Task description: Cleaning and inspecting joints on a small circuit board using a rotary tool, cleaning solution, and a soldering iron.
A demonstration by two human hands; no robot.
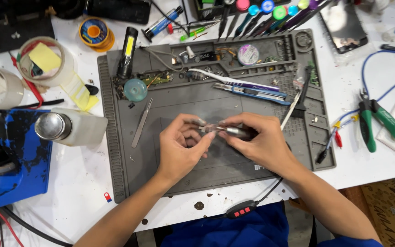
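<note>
Here, a white worktop (83,192) carries a grey rubber repair mat (170,105) with ridged edges and small tray compartments along its top. At the near edge a strip of patterned floor covering (392,206) shows to the right, and blue cloth (234,231) lies below the worktop edge.

On the mat lie slim metal tweezers (141,122), a round teal disc (135,89), a black torch with a yellow light strip (127,52), a white toothbrush (220,78), a blue and silver utility knife (252,93) and a small black-handled brush (298,98). Off the mat to the left stand a roll of clear tape (46,61), a yellow spool of solder wire (96,33), a white dispenser bottle with a steel cap (72,128) and a blue stand (21,160). To the right lie green-handled pliers (376,121), a blue cable (380,68) and a dark phone screen panel (344,25). A black cable with a red-buttoned inline switch (241,209) hangs over the near edge.

Above the middle of the mat, both hands meet on a small silver metal cylinder with a clear glassy end (227,131). It lies level, its shiny body toward the right and its clear end toward the left. The left hand (181,146) pinches the clear end between thumb and fingers (200,122). The right hand (261,142) grasps the metal body, fingers wrapped over it.
</note>
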